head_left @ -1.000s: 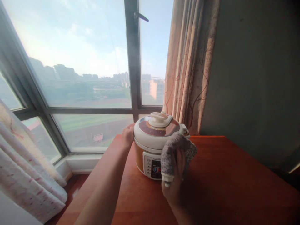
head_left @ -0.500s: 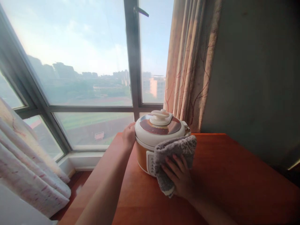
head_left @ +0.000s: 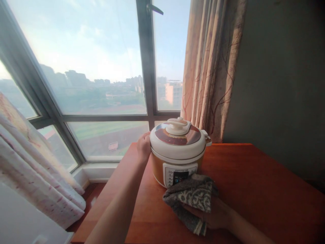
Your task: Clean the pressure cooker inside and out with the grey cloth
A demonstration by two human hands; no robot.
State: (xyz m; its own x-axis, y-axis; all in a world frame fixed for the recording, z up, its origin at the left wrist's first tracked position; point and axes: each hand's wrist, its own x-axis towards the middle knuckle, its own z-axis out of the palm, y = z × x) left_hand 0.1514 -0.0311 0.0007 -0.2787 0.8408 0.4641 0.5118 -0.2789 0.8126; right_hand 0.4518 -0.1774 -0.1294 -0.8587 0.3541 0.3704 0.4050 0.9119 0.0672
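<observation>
A white and orange electric pressure cooker [head_left: 177, 149] with a lidded top and a front control panel stands on a red-brown wooden table [head_left: 254, 183]. My left hand [head_left: 144, 146] rests against the cooker's left side, fingers curled on its rim. My right hand [head_left: 215, 214] lies low on the table in front of the cooker and grips a folded grey patterned cloth [head_left: 191, 198]. The cloth covers most of the fingers and sits just below the control panel, apart from the cooker's body.
A large window [head_left: 101, 67] with a dark frame stands behind the table. A pinkish patterned curtain [head_left: 210, 67] hangs at the back right beside a grey wall [head_left: 279, 84]. Another light curtain [head_left: 33, 169] hangs at the left. The table's left edge drops to the floor.
My right hand has brought the cloth down off the cooker's front onto the table, uncovering the control panel. The left hand stays on the cooker's side. The view shifted slightly.
</observation>
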